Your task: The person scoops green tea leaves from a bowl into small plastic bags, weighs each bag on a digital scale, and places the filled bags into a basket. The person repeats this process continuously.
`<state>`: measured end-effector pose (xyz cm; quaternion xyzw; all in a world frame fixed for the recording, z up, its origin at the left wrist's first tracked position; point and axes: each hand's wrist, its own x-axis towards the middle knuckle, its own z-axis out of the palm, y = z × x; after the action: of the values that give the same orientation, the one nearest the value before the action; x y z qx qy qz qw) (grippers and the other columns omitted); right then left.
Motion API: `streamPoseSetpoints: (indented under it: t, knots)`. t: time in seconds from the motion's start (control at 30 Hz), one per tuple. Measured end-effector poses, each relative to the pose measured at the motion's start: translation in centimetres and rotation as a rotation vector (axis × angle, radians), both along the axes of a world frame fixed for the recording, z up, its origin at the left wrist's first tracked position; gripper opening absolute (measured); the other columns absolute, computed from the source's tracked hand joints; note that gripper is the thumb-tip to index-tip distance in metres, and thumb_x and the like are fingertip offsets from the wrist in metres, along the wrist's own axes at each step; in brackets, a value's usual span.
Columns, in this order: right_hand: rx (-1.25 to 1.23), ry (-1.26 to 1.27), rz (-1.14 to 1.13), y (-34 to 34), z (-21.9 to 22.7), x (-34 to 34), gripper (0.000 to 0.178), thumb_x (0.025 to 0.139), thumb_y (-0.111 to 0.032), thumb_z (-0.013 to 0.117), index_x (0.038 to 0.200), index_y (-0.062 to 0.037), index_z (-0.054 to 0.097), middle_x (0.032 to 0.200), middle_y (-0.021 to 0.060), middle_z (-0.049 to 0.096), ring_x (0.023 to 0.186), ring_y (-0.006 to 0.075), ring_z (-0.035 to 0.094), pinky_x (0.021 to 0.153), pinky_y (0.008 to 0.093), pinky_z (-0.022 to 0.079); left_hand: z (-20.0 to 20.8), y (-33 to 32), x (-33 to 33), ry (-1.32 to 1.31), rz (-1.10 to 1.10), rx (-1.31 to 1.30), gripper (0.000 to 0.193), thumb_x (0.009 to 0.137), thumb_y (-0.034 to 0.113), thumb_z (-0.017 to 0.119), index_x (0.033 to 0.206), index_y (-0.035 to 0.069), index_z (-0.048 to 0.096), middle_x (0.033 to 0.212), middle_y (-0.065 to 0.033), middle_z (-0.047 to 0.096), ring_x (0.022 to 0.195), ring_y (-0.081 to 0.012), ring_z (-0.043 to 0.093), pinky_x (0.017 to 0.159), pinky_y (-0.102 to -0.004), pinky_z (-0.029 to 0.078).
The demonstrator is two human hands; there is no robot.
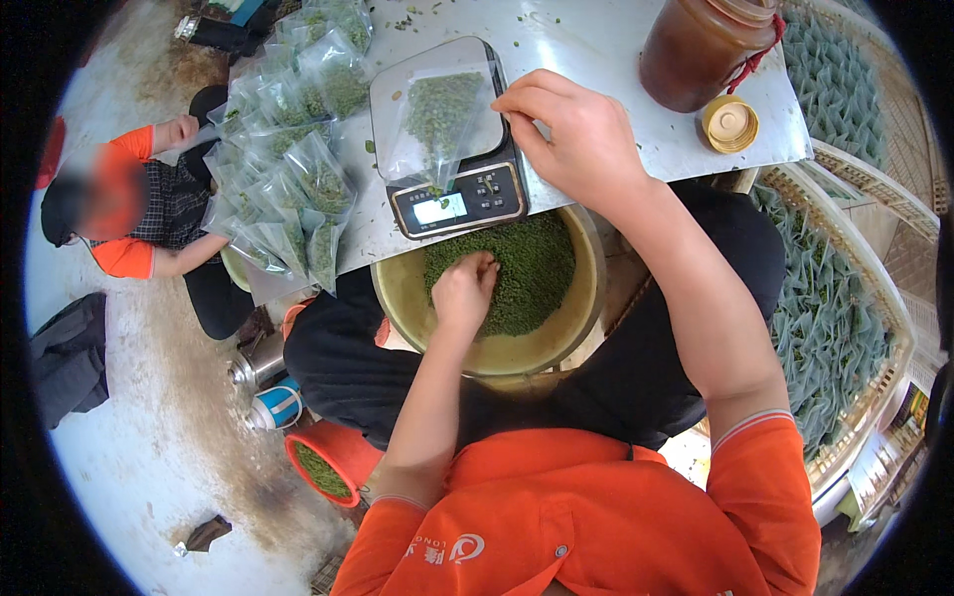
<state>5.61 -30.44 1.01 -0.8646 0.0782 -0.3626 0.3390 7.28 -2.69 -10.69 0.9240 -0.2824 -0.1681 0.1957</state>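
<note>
On a digital kitchen scale (504,171) lies a clear cone-shaped plastic bag (443,107) with small green, leafy bits inside, its narrow tip over the lit display. My right hand (576,131) is closed at the bag's right edge, thumb and forefinger pinched there. Below the table edge, a round yellowish basin (590,288) sits between my legs, partly filled with fine green bits (537,273). Down in it, my left hand (465,291) has its fingers drawn together just over the green heap; whatever they pinch is too small to make out.
Many filled clear bags (288,189) crowd the metal table's left side. A brown jar (701,50) and a gold lid (730,124) stand at right. Wicker trays (899,328) hold rows of bags. A co-worker (149,199) sits left; a red bucket (363,462) stands near my leg.
</note>
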Motion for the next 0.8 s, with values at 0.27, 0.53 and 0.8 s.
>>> streamPoseSetpoints:
  t: [0.27, 0.53, 0.8]
  knots:
    - [-0.034, 0.028, 0.000, -0.3, 0.0, 0.0, 0.013, 0.088, -0.010, 0.067, 0.095, -0.0101, 0.077, 0.093, 0.0015, 0.072, 0.077, 0.0274, 0.071, 0.068, 0.0389, 0.058, -2.8, -1.2, 0.1, 0.106, 0.053, 0.111, 0.023, 0.091, 0.022, 0.077, 0.109, 0.008, 0.072, 0.090, -0.0091, 0.072, 0.078, -0.0222, 0.072, 0.068, -0.0380, 0.057]
    - [-0.010, 0.019, -0.006, 0.1, 0.0, 0.1, 0.013, 0.089, -0.009, 0.066, 0.095, -0.0111, 0.077, 0.093, 0.0013, 0.072, 0.075, 0.0280, 0.071, 0.067, 0.0389, 0.058, 4.1, 2.7, 0.2, 1.047, 0.632, -0.536, 0.015, 0.100, 0.013, 0.070, 0.112, 0.003, 0.073, 0.092, -0.0041, 0.073, 0.078, -0.0127, 0.068, 0.072, -0.0271, 0.057]
    - [0.009, 0.036, 0.030, 0.0, 0.4, 0.0, 0.013, 0.090, -0.008, 0.065, 0.096, -0.0100, 0.077, 0.095, 0.0024, 0.072, 0.079, 0.0290, 0.071, 0.070, 0.0397, 0.059, 13.3, -0.3, 2.1, 0.665, 0.460, -0.800, 0.017, 0.096, 0.005, 0.073, 0.113, -0.001, 0.074, 0.090, -0.0072, 0.073, 0.078, -0.0138, 0.067, 0.074, -0.0266, 0.055]
